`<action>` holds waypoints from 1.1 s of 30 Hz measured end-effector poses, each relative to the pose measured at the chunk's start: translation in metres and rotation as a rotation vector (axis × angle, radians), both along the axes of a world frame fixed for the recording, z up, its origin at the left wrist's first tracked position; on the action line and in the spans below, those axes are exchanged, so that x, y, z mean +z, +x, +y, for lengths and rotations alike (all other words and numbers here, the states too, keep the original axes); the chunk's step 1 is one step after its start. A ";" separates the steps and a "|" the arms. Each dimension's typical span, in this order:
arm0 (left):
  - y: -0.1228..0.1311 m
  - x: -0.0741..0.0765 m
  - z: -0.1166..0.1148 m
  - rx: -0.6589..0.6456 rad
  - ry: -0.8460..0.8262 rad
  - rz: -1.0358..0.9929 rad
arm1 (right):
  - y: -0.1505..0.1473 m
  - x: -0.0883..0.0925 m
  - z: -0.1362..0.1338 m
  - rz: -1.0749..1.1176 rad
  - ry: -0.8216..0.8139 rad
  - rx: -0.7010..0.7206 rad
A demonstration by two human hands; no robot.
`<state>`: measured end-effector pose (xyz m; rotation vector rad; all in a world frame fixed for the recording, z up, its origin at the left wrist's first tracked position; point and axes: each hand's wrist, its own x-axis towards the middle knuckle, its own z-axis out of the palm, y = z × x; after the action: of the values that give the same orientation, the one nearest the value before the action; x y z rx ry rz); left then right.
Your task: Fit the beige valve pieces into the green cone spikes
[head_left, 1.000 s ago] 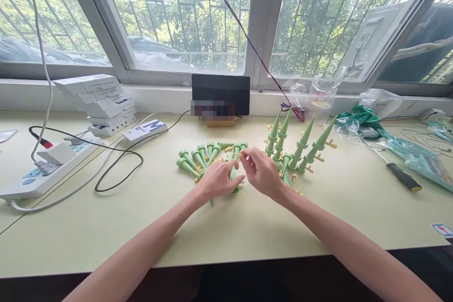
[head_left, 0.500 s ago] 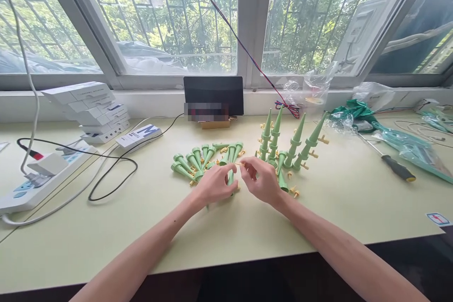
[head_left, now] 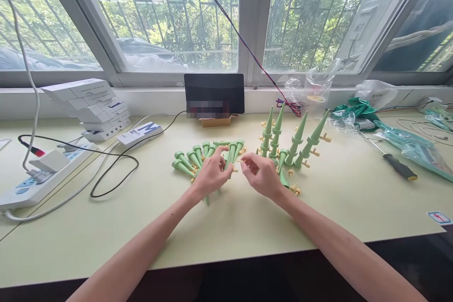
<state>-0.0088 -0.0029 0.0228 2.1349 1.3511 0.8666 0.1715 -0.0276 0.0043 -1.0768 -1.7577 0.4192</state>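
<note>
My right hand (head_left: 261, 174) pinches a small thin yellow plastic piece (head_left: 238, 161), its tip pointing left. Across from it, my left hand (head_left: 213, 173) has thumb and forefinger apart beside the green watering spikes (head_left: 231, 151), and part of the pile is hidden behind it. Several green cones (head_left: 182, 166) lie fanned out to its left, with yellow valves among them. Stacked spikes with yellow side valves (head_left: 300, 140) stand to the right of my right hand. A few loose yellow valves (head_left: 296, 190) lie near its wrist.
A black screen (head_left: 214, 92) stands at the back by the window. On the left are stacked white boxes (head_left: 102, 108), a power strip (head_left: 46, 177) and loose cables. A screwdriver (head_left: 399, 166) and green plastic bags (head_left: 414, 144) lie on the right.
My left hand has drawn slightly left, away from my right fingertips, and its thumb and forefinger have spread. My right hand stays nearly in place with the yellow piece.
</note>
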 end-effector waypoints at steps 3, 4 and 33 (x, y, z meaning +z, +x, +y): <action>-0.001 0.001 0.003 0.095 0.007 -0.056 | 0.000 -0.003 0.002 -0.021 -0.026 0.034; -0.001 0.001 0.004 0.109 0.003 -0.080 | 0.000 -0.004 0.002 -0.027 -0.034 0.044; 0.000 -0.001 0.005 0.013 -0.043 -0.277 | 0.002 0.000 0.002 -0.018 -0.159 0.156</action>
<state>-0.0093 0.0025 0.0214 1.8927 1.2309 1.0825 0.1731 -0.0260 0.0043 -1.0599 -1.8551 0.6570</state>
